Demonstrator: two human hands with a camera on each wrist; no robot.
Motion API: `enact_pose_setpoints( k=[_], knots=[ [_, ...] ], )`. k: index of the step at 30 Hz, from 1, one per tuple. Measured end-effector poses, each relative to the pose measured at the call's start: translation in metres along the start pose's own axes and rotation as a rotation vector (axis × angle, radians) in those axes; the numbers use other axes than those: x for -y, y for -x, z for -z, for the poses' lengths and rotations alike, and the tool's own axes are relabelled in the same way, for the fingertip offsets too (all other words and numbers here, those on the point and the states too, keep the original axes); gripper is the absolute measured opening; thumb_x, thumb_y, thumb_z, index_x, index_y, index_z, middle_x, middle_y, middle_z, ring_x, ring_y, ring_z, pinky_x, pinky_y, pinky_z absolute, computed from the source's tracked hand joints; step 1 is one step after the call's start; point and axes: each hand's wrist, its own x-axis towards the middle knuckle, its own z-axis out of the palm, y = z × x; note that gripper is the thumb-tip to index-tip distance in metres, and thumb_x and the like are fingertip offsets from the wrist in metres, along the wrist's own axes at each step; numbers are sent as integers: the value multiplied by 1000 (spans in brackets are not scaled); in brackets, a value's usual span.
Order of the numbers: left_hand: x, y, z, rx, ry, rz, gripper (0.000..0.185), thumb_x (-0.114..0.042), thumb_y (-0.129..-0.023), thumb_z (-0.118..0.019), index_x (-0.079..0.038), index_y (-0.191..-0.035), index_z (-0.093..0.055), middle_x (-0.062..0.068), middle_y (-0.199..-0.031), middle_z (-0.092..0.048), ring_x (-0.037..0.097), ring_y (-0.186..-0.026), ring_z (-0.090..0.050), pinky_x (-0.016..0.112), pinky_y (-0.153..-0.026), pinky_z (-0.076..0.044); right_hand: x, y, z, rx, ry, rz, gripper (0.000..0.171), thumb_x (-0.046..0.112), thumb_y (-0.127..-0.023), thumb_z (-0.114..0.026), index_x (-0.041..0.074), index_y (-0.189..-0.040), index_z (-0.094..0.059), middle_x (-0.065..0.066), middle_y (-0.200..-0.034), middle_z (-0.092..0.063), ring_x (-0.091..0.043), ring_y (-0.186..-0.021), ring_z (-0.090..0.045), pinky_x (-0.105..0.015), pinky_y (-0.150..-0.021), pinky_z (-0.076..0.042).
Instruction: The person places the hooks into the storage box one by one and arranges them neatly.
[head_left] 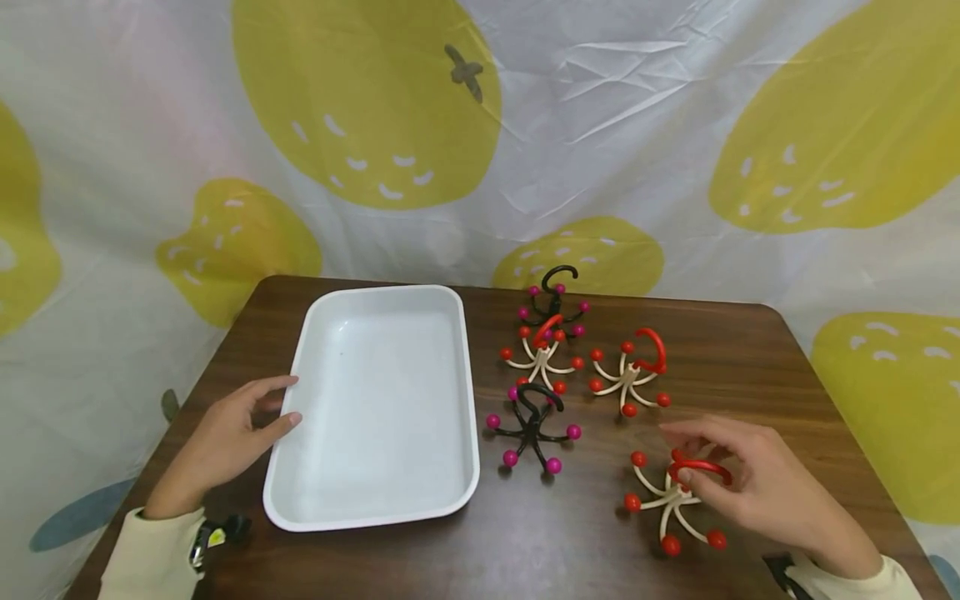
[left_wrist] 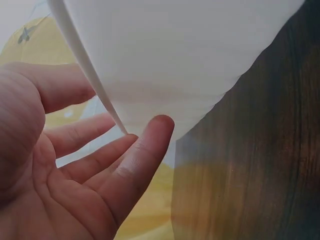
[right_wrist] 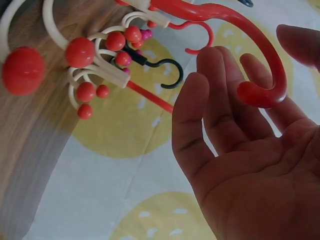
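At the far left, the person's left hand is loosely spread beside the left rim of a white, shallow, rectangular tray with rounded corners. Its index fingertip and thumb tip reach the rim, fingers relaxed rather than clamped; how firmly they touch cannot be told.

The tray lies on a dark brown wood-grain table. Just right of it stands a glossy black multi-armed hanger with magenta ball tips. Behind that is a cream multi-armed hanger with red ball tips and a red hook, and farther back a second black hanger with magenta balls, partly overlapped in view. Slightly right, a second cream hanger stands apart.

Nearest the person, toward the right, is a third cream hanger with red balls, well apart from the tray. Its curved red hook lies between the thumb and fingers of the right hand. This hand is unclosed, its fingers spread and gently bent around the hook; whether any touches it cannot be told.
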Motion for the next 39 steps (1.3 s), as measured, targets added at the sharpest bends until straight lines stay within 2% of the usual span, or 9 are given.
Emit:
enact_pose_setpoints(
  k=[6,11,16,24,32,39],
  knots=[
    [2,2,-2,17,9,-9,65,-26,-99,-77,-3,-154,-50,31,-150,-55,49,-122,-66,57,-86,-62,-6,10,-1,-11,-18,-11,56,-8,-80,-84,22,-127,-73,9,-113,-78,-1,-86,-72,-12,-67,-54],
    [0,1,-2,28,5,-35,69,-23,-99,-76,-1,-157,-44,32,-153,-52,50,-123,-67,60,-90,-61,-6,16,0,-19,-58,-24,53,-8,-84,-82,27,-122,-74,11,-108,-79,-2,-81,-72,-13,-64,-52],
    [0,1,-1,32,43,-46,72,-21,-99,-76,1,-158,-41,32,-148,-57,46,-119,-70,58,-89,-62,-4,17,1,-19,-95,-57,51,-8,-87,-80,30,-119,-75,15,-104,-79,-2,-78,-72,-16,-61,-50],
    [3,2,-3,52,62,-3,72,-25,-100,-75,-1,-159,-41,31,-146,-59,46,-120,-70,56,-89,-63,-4,15,1,-33,-79,-50,51,-9,-85,-82,30,-117,-77,15,-104,-80,-1,-79,-73,-14,-62,-50],
    [3,1,-3,63,100,0,69,-24,-102,-73,-1,-159,-42,32,-143,-62,45,-118,-72,55,-89,-63,-1,11,4,-49,-37,-19,51,-12,-82,-82,26,-115,-78,16,-104,-80,0,-79,-73,-12,-67,-51],
    [4,2,-3,73,137,36,67,-24,-103,-70,-3,-160,-42,32,-142,-63,41,-113,-75,54,-87,-64,2,2,8,-57,-58,26,47,-16,-80,-81,18,-112,-79,10,-103,-80,3,-79,-70,-14,-62,-50]
  ],
)
